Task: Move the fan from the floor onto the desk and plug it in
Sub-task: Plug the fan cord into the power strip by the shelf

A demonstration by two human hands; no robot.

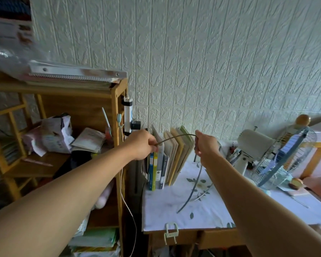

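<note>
Cord (176,136) arcs between both hands, fingers (153,143) pinching each end; fan (272,156) on desk (174,210).

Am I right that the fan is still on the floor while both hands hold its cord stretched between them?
Not quite: the head view shows the fan already standing on the desk, not the floor. The left hand and right hand do hold its cord between them.

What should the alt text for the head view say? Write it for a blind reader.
Both hands hold a cord stretched between them, left hand near a power strip on a shelf, right hand above the desk. The cord hangs down onto the desk, where the fan stands at right.
</note>
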